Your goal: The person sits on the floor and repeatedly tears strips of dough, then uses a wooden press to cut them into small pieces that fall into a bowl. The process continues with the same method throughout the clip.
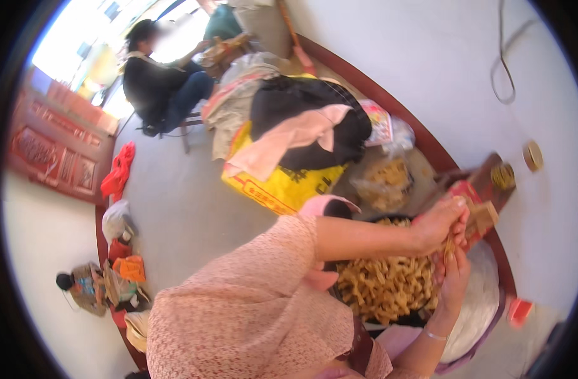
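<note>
My left hand (444, 224) is closed at the right, beside a tan wooden block (485, 216) and a red object behind it. Just below it, my right hand (452, 278), a bracelet on its wrist, pinches a small tan piece (449, 246) that reaches up into my left fingers; the fingers partly hide it. Under my hands sits a dark tub (339, 290) heaped with small irregular tan pieces (384, 290). A clear bag (384, 183) of similar pieces lies beyond the tub.
A person (159, 85) sits on a stool at back left. A yellow sack (282, 192) with dark and pink cloths fills the middle back. A wooden stand (494, 167) is by the right wall; a white cushion (472, 316) lies beside the tub. Bags (130, 268) line the left wall.
</note>
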Demonstrator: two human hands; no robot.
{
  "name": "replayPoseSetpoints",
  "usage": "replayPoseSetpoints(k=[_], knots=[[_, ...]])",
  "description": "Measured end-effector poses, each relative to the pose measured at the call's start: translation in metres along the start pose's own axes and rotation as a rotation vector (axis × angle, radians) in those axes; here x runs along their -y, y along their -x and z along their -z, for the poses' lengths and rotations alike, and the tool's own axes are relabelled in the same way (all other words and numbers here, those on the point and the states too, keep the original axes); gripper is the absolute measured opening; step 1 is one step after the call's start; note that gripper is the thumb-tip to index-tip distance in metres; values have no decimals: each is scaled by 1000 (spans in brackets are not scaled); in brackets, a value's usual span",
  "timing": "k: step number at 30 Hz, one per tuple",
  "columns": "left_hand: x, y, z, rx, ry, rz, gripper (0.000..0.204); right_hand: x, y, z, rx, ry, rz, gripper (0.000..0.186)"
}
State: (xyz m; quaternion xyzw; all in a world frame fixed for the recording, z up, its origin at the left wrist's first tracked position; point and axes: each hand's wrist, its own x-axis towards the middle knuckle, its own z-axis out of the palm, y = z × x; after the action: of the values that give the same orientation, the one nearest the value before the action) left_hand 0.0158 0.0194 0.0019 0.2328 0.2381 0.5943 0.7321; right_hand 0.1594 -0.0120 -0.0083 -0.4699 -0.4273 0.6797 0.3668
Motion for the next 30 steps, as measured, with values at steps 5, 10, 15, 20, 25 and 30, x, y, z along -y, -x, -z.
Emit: replayPoseSetpoints(k=[5, 10, 15, 20, 25, 30], knots=[[-33, -10, 10, -73, -213, -371, 32, 12, 15, 2, 162, -221, -39, 24], [-10, 17, 9, 386, -971, -956, 26, 6, 13, -5, 228, -371, 329, 26], [28, 29, 8, 335, -889, -563, 31, -14, 3, 4, -157, 591, 624, 33], [2, 13, 0, 357, -1005, -112, 21, -12, -1, 3, -98, 367, 484, 30], [-19, 24, -9, 173, -1499, -113, 12, -18, 2, 6, -72, 7, 249, 26], [4, 11, 7, 499, -987, -829, 12, -5, 4, 33, 403, -516, -121, 29]])
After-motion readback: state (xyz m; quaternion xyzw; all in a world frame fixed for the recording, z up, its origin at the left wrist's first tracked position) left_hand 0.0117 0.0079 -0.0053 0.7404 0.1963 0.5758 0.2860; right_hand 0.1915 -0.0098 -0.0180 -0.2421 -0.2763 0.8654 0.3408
